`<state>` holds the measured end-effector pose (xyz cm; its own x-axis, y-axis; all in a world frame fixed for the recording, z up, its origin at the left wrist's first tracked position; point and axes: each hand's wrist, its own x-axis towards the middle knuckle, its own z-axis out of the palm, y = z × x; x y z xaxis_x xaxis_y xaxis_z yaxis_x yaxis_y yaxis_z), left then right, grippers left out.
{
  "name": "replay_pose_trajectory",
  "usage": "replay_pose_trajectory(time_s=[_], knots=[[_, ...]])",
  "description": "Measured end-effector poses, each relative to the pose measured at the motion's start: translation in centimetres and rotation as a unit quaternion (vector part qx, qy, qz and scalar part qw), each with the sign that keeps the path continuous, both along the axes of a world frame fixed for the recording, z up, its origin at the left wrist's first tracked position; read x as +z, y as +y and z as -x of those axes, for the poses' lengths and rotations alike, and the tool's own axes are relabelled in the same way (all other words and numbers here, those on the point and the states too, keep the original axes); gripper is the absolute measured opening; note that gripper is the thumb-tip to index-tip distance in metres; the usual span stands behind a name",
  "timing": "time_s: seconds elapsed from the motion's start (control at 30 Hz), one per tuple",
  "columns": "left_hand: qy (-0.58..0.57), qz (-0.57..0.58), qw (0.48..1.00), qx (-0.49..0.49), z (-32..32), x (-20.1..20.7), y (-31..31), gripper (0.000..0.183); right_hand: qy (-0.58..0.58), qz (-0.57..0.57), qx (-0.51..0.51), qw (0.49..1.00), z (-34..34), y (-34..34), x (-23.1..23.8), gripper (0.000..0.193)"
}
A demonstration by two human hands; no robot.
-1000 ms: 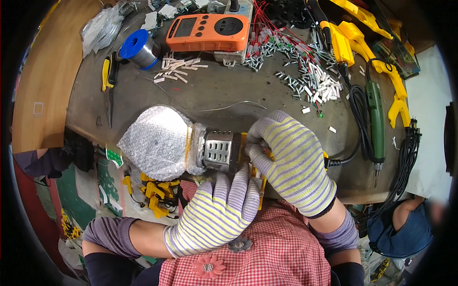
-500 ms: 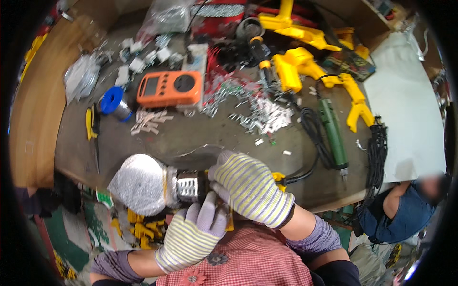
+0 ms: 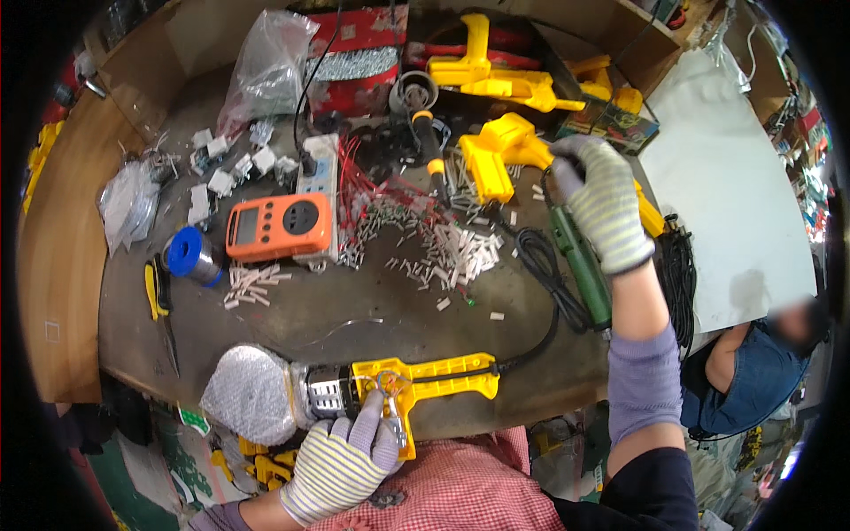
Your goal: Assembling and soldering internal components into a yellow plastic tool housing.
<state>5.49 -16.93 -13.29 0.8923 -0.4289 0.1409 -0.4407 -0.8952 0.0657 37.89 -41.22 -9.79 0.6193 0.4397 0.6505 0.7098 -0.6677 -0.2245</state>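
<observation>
A power tool (image 3: 328, 389) lies near the table's front edge, its wide left end covered in bubble wrap (image 3: 248, 394). On its right is an uncovered yellow handle shell (image 3: 452, 376), with wires showing inside and a black cord running out of the end. My left hand (image 3: 345, 465) grips the tool from the near side, fingertips against the wires and shell; its thumb is hidden. Farther right, my right hand (image 3: 602, 203) is at the end of a loose yellow shell (image 3: 505, 155), thumb and fingers apart. Beneath that hand lies a green electric screwdriver (image 3: 580, 270).
Small white sleeves (image 3: 469, 252) and metal bits lie mid-table, behind the tool. An orange multimeter (image 3: 279, 226), a blue solder spool (image 3: 195, 257) and yellow-handled pliers (image 3: 159, 301) are at left. Black cables (image 3: 677, 283) and a white sheet (image 3: 735, 203) are right; a person (image 3: 753, 372) sits beyond.
My right hand has left the power tool and moved up and right to the loose yellow shells. The tool's open handle now shows. My left hand stays on it. The view has shifted.
</observation>
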Motion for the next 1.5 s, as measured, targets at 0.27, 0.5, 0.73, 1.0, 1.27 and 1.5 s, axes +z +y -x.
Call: replay_pose_trajectory(time_s=[0.27,0.5,0.73,1.0,1.27,1.5], knots=[[0.002,0.026,0.999,0.025,0.1,0.4,-0.5,0.024,-0.111,0.259,-0.102,0.954,-11.9,-1.4,0.7,0.046],[0.021,0.019,0.999,0.042,-0.1,1.0,-0.5,0.025,-0.078,0.266,0.019,0.961,-13.9,4.2,0.0,0.058],[0.045,0.014,0.999,0.021,-0.5,1.4,-0.6,0.023,0.075,0.248,-0.019,0.966,-16.9,5.1,0.6,0.049],[0.1,0.022,0.993,0.062,-0.4,1.8,-1.1,0.023,-0.251,-0.032,-0.045,0.966,-17.2,-3.8,3.5,0.02],[0.094,0.019,0.994,0.047,-0.4,2.0,-0.7,0.023,0.197,0.191,-0.299,0.914,-26.3,-10.2,4.0,0.056],[0.096,0.062,0.991,0.069,-0.2,2.2,-1.1,0.022,0.157,0.378,-0.283,0.867,-35.2,-9.9,3.4,0.046]])
